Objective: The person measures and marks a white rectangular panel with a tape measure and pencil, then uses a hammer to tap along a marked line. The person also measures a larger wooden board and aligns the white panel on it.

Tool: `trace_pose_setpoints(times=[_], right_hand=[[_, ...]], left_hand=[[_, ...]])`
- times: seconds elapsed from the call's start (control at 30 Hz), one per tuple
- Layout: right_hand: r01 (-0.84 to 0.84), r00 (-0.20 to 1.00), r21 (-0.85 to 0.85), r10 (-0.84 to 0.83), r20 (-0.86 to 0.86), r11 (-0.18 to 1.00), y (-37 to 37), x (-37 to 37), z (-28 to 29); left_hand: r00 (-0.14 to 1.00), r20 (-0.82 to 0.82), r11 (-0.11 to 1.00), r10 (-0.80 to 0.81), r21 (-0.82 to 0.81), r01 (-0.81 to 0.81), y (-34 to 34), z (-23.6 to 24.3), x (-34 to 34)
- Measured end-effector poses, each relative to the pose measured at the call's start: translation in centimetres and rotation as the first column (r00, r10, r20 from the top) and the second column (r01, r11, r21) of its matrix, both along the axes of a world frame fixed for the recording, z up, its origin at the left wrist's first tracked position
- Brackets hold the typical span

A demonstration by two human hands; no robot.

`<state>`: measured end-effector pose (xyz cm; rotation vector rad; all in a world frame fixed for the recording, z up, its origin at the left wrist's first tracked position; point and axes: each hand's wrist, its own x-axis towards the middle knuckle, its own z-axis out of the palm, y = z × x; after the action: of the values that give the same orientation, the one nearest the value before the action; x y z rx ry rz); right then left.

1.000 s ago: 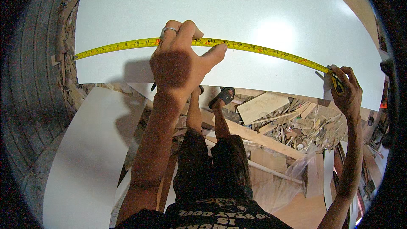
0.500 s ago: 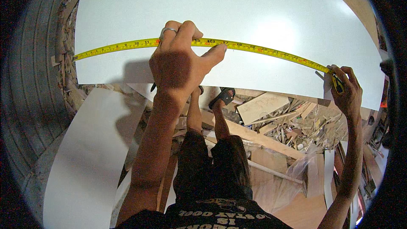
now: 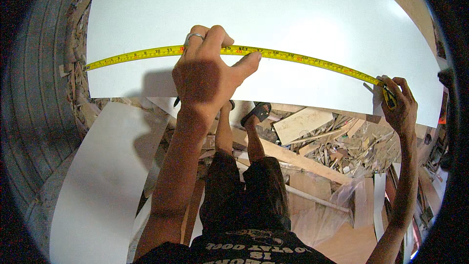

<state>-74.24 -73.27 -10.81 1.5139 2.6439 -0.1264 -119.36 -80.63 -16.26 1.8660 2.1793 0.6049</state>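
A yellow tape measure (image 3: 317, 62) is drawn out across a large white panel (image 3: 273, 14), from the panel's left edge to its right part. My left hand (image 3: 205, 73), with a ring on one finger, is closed over the middle of the blade. Its bent fingers lie by the upper edge and its thumb touches the lower edge. A dark pointed thing (image 3: 176, 101) shows beside the left wrist; whether the hand holds it, I cannot tell. At the blade's right end my right hand (image 3: 401, 105) grips the tape measure's case, mostly hidden by the fingers.
A second white panel (image 3: 102, 166) lies at the lower left, near a ribbed grey wall (image 3: 34, 93). Wood scraps (image 3: 361, 149), a long board (image 3: 298, 159) and clear plastic sheeting (image 3: 337, 205) cover the floor around my legs. My sandalled foot (image 3: 256, 113) stands by the panel's near edge.
Almost nothing differs. Both hands keep their places on the tape measure, and the view has shifted very slightly.
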Motion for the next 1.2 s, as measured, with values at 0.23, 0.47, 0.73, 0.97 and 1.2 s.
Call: trace_pose_setpoints(times=[0.23, 0.47, 0.73, 0.97, 1.2], right_hand=[[0.017, 1.000, -0.017, -0.017, 0.004, 1.000, 0.16, -0.13, 0.13], [0.008, 1.000, -0.021, -0.008, 0.018, 1.000, 0.28, -0.11, 0.22], [0.028, 1.000, -0.043, -0.028, -0.011, 0.999, 0.39, -0.31, 0.29], [0.003, 1.000, -0.025, -0.003, 0.004, 1.000, 0.51, -0.30, 0.35], [0.015, 1.000, -0.020, -0.014, 0.018, 1.000, 0.64, -0.71, 0.58]], left_hand=[[1.000, -0.012, 1.000, 0.003, -0.001, -0.003, 0.21, 0.02, 0.08], [1.000, 0.011, 0.999, 0.016, -0.052, -0.016, 0.30, 0.34, 0.00], [1.000, -0.001, 0.999, 0.001, -0.033, -0.001, 0.50, 0.42, -0.03], [1.000, 0.010, 0.997, 0.014, -0.078, -0.013, 0.60, 0.58, -0.06], [1.000, 0.011, 0.999, 0.006, -0.042, -0.006, 0.76, 0.60, -0.09]])
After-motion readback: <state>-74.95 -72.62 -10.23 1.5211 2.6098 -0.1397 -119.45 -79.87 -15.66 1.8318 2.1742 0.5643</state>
